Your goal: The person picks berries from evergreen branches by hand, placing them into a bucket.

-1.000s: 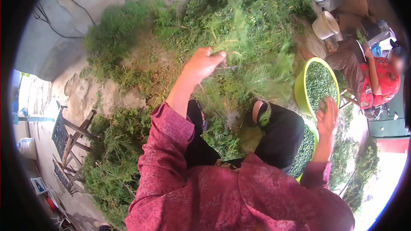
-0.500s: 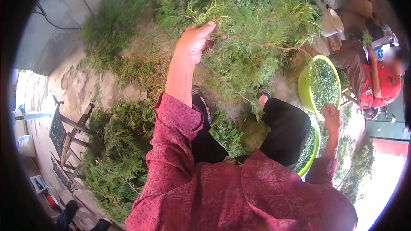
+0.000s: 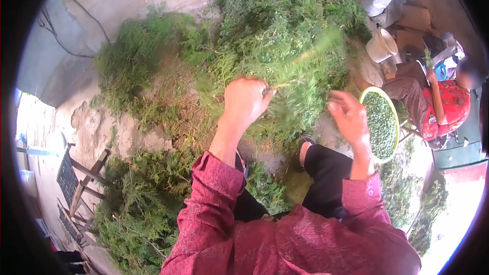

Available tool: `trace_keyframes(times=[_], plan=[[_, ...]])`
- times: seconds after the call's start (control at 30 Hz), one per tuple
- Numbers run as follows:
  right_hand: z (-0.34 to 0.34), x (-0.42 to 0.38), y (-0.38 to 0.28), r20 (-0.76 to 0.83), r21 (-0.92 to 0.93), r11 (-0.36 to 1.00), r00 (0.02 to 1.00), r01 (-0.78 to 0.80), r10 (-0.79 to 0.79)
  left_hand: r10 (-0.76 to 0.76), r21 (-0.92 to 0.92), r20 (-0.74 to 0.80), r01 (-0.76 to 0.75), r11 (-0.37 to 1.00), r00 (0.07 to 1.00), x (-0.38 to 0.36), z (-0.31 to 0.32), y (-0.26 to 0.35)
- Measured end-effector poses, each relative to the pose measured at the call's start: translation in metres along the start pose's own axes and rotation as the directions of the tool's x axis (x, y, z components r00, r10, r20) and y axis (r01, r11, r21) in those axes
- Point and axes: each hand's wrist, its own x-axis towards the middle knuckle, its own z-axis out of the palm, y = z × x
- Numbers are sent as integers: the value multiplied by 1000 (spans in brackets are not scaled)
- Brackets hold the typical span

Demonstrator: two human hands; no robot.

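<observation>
- Here's the leafy sprig, badly blurred, to the left of the yellow-green basin; its stem end sits nearer the person, and the long axis slants away and rightward, towards a line beyond the basin's far rim.
- Left hand, well left of the basin: fingers curled tight, thumb pressed in, and it has the stem pinched at the near end!
- Right hand, just left of the basin: fingers half spread, lightly bent, no stem clearly in them. Touching the sprig's side foliage? Blur hides that.
- So, from those right fingers, the sprig lies ahead and leftward; the left hand is the nearer, right on the stem.
- Farther out, left of the basin, a heap of greenery; right of the basin, a co-worker in red, seated.
</observation>
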Motion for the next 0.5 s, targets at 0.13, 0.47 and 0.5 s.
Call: trace_keyframes(times=[0.13,0.47,0.5], plan=[[19,19,15,108,-20,979,973,-201,202,234,59,-10,-233,971,972,-3,8,2],[30,46,58,-287,431,883,900,-183,327,291,181,185,-324,929,939,-3,22,14],[26,49,58,-377,401,913,896,-70,235,297,176,196,-331,927,935,-2,20,12]])
